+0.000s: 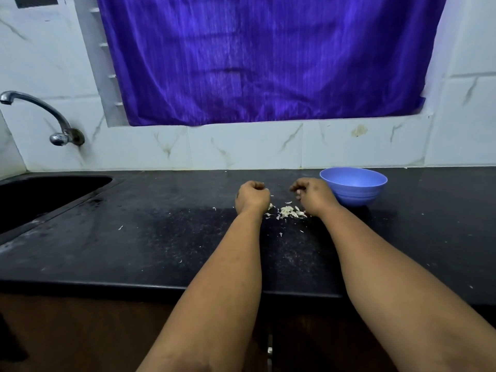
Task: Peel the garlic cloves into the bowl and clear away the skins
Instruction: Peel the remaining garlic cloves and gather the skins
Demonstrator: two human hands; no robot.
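Note:
My left hand (252, 197) hovers over the black counter (161, 237) with its fingers curled into a fist, and nothing shows in it. A short gap to the right, my right hand (314, 196) has its fingers curled round a small white garlic clove (298, 194) at the fingertips. Between and just below the hands lies a small pile of pale garlic skins (290, 212). Right next to my right hand, on its far side, stands a blue bowl (354, 179); its inside is hidden from this angle.
A dark sink (40, 194) is set into the counter at the left, with a metal tap (40, 108) on the tiled wall above it. Stray skin flakes (120, 227) lie scattered on the counter. A purple curtain (268, 63) hangs behind.

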